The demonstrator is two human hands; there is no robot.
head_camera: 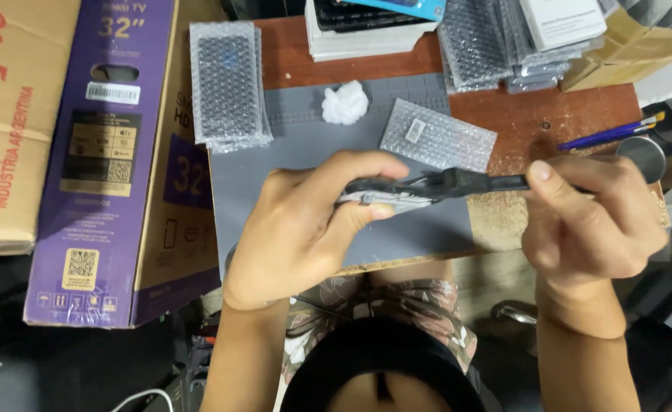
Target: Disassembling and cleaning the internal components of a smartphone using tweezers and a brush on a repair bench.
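Observation:
My left hand (305,225) grips a slim dark device (389,194), seen edge-on, between thumb and fingers above a grey work mat (298,152). My right hand (591,217) pinches a black tool handle (488,182) whose tip reaches into the device's edge. Both hands hover over the mat's near edge. The device's face is hidden from me.
A white cotton wad (345,103) and bubble-wrapped packets (437,139) lie on the mat. More bubble-wrap stacks (227,84) sit at the left and back. A purple cardboard box (114,160) stands left of the table. Blue brushes (610,133) and a round metal lid (642,155) lie right.

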